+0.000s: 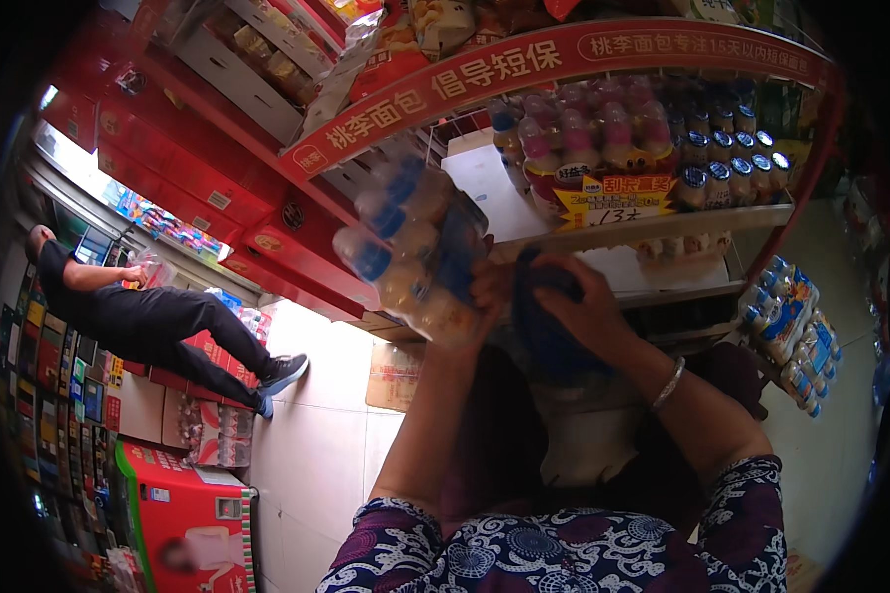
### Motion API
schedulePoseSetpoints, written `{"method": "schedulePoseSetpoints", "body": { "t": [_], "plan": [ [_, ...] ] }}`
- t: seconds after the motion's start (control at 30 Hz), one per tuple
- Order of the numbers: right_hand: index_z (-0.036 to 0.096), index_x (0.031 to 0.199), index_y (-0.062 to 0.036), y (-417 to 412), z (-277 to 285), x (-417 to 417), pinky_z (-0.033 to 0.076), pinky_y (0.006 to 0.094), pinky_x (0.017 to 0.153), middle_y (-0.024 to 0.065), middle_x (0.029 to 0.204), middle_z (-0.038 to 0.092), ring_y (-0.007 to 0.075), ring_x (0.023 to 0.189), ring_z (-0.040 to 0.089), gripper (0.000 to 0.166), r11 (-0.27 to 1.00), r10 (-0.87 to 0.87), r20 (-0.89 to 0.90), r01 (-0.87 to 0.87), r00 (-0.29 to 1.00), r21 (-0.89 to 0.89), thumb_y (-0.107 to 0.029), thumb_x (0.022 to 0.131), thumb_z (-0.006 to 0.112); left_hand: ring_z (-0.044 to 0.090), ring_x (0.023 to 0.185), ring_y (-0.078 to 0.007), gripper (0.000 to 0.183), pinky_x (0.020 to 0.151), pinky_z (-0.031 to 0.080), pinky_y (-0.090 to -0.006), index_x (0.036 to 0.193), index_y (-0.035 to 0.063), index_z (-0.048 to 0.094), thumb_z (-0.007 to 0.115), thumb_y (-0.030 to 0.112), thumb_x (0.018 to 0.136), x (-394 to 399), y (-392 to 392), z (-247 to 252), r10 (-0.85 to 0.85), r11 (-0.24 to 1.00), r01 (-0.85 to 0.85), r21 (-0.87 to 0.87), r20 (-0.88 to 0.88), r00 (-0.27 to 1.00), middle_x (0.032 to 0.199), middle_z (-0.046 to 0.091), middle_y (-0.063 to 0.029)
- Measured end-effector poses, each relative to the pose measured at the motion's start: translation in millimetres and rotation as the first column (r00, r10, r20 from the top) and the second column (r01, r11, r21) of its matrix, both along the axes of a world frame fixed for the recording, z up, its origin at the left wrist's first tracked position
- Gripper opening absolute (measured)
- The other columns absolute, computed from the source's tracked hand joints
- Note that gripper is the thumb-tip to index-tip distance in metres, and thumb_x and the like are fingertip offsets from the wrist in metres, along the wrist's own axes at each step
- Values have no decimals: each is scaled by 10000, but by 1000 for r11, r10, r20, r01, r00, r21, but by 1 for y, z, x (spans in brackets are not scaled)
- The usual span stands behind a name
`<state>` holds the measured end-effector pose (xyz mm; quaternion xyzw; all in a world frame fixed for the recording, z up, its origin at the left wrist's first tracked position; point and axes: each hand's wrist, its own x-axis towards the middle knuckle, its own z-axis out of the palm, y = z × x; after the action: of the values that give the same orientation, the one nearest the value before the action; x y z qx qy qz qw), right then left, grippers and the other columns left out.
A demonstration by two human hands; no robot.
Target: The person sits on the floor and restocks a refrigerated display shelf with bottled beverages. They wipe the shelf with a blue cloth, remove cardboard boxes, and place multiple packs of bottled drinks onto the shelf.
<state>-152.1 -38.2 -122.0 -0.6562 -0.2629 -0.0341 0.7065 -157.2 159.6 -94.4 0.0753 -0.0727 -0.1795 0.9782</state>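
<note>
My left hand (489, 285) grips a shrink-wrapped pack of blue-capped drink bottles (408, 252), tilted and blurred, at the front of a red-framed display rack. Beside it, my right hand (582, 296) has its fingers curled on a dark blue cloth or cap-like item (549, 319); blur hides exactly what it is. On the rack's shelf behind stand pink-capped bottle packs (593, 133) with a yellow price sign (615, 201), and dark-capped bottles (719, 167) to their right.
The rack's metal shelf edge (719, 222) runs in front of the bottles. More bottle packs (790, 319) stand on the right. Red cartons (193, 178) are stacked on the left. A cardboard box (394, 376) lies on the tiled floor. A person (170, 319) stands at the far left.
</note>
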Motion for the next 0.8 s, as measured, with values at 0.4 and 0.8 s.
{"method": "schedulePoseSetpoints", "body": {
  "t": [0.4, 0.8],
  "plan": [
    [471, 1271, -61, 22, 76, -34, 412, 342, 949, 133, 1208, 535, 215, 1078, 528, 432, 914, -143, -21, 141, 989, 381, -68, 851, 569, 643, 966, -215, 467, 836, 543, -368, 1284, 110, 503, 515, 433, 947, -117, -22, -25, -194, 972, 195, 132, -17, 981, 1078, 638, -87],
    [505, 1265, -49, 27, 12, -96, 430, 356, 964, 112, 1225, 550, 220, 1141, 526, 492, 962, 262, -177, -271, 949, -29, -134, 804, 653, 587, 1095, -279, 495, 983, 465, -426, 1281, 59, 484, 646, 305, 884, -160, 17, 13, 549, 784, -501, 367, -31, 836, 1188, 604, -126]
  ]
}}
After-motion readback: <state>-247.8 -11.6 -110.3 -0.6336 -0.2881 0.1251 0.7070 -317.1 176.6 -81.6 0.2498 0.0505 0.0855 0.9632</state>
